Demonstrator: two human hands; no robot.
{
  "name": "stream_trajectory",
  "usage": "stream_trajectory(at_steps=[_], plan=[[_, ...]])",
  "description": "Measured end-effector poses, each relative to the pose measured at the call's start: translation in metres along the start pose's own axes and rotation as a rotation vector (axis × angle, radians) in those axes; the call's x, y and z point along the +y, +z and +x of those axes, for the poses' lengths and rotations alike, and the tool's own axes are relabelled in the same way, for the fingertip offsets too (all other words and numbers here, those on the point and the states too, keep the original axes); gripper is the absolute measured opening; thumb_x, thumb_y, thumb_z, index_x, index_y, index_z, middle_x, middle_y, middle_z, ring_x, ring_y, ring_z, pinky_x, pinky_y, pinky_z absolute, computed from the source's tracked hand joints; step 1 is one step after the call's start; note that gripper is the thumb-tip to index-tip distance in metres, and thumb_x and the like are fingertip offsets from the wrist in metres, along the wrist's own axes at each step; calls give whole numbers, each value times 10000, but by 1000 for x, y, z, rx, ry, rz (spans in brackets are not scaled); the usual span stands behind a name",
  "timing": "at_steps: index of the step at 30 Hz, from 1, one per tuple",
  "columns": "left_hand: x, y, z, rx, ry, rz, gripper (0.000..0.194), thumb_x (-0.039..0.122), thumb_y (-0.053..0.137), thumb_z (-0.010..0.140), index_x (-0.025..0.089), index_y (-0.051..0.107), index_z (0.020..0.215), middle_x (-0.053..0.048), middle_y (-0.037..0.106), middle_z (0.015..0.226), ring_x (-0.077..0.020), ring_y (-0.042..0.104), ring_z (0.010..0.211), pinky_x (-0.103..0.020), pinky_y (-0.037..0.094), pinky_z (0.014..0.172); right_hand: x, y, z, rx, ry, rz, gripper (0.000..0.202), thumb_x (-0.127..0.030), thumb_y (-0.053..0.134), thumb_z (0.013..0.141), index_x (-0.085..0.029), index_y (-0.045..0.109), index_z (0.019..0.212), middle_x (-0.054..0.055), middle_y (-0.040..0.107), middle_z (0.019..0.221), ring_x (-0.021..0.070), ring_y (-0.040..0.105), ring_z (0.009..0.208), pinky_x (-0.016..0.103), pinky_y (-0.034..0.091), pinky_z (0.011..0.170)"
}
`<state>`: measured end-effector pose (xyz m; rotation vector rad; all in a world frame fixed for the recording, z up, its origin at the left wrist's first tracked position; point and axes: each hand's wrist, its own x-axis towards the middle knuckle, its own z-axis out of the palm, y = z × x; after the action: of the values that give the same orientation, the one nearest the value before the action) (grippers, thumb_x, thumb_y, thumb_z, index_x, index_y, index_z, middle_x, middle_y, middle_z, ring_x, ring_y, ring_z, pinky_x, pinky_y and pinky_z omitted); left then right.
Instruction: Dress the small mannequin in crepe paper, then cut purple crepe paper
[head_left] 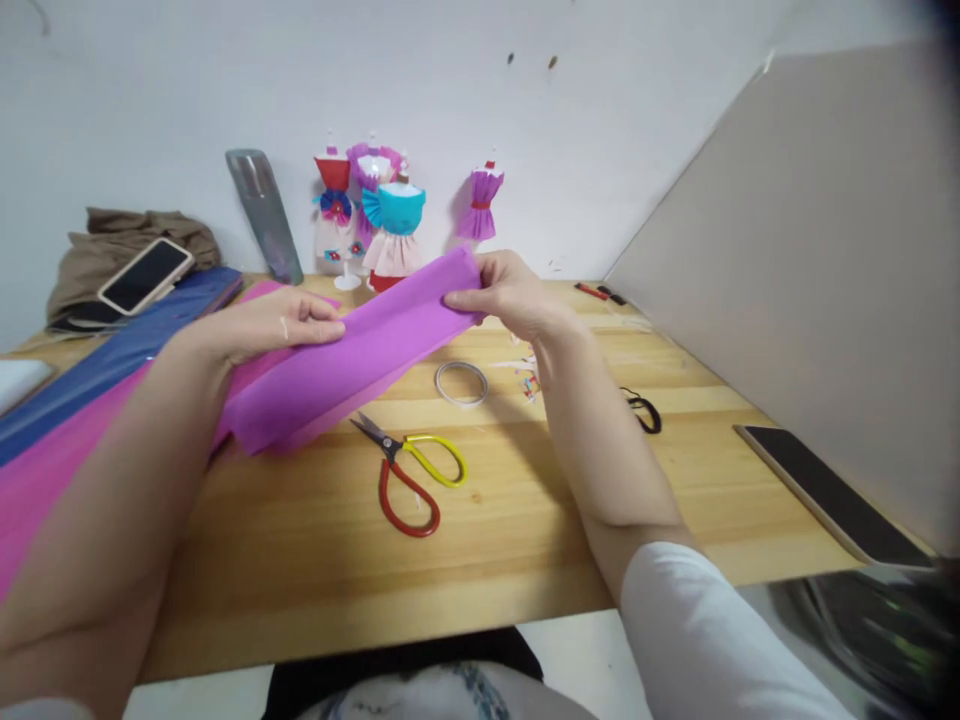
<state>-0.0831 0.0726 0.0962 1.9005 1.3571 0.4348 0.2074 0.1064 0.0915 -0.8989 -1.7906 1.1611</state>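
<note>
A folded strip of purple crepe paper [360,350] stretches slantwise above the table between my two hands. My left hand [289,320] grips its upper edge near the middle, thumb on top. At the far right end, my right hand [506,290] pinches the paper between thumb and fingers. Just below the strip lie scissors [390,450] with one yellow and one red handle, their blades slightly apart. Behind my left arm, pink paper [97,430] and a dark blue folded sheet [97,355] lie along the table's left side.
Miniature dress forms in paper dresses [397,215] stand by the wall, beside a leaning grey bottle [266,215]. A ring of wire or tape [461,383] lies mid-table. One phone [146,275] rests on brown cloth [135,235]; another phone [832,495] is at right, near a partition [810,250].
</note>
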Motion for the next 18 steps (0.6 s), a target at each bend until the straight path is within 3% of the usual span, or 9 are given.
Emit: stream_trajectory(at_steps=[3, 6, 11, 16, 18], plan=[[-20, -12, 2, -16, -2, 15, 362, 528, 672, 717, 189, 750, 816, -48, 660, 722, -214, 628, 720, -311, 497, 672, 8, -6, 2, 43, 23, -98, 65, -71, 701, 691, -135, 703, 696, -36, 609, 565, 59, 514, 510, 168, 392, 453], [-39, -21, 7, -106, -1, 69, 378, 502, 703, 683, 195, 757, 897, -51, 695, 789, -221, 632, 766, -311, 494, 713, 14, -12, 6, 87, 53, -140, 96, -51, 710, 679, -147, 706, 679, -33, 595, 538, 73, 506, 494, 182, 397, 431], [-53, -18, 20, -288, 22, 228, 331, 509, 753, 647, 191, 662, 650, -10, 594, 625, -172, 518, 604, -255, 409, 620, 22, -17, 9, 148, 87, -176, 120, -90, 737, 705, -160, 669, 634, -21, 555, 488, 82, 480, 436, 192, 355, 372], [-49, -19, 14, -249, 0, 182, 346, 528, 703, 707, 192, 634, 658, -17, 586, 631, -165, 479, 562, -263, 372, 584, 25, -17, 9, 130, 142, -82, 142, -215, 738, 745, -155, 656, 644, -17, 570, 479, 75, 487, 398, 178, 361, 329], [-48, -24, 10, -166, 18, 200, 348, 528, 716, 691, 191, 640, 652, -27, 608, 633, -178, 507, 572, -268, 387, 586, 25, -16, 10, 119, 162, -33, 138, -234, 745, 733, -159, 660, 653, -19, 578, 472, 72, 483, 385, 170, 360, 314]])
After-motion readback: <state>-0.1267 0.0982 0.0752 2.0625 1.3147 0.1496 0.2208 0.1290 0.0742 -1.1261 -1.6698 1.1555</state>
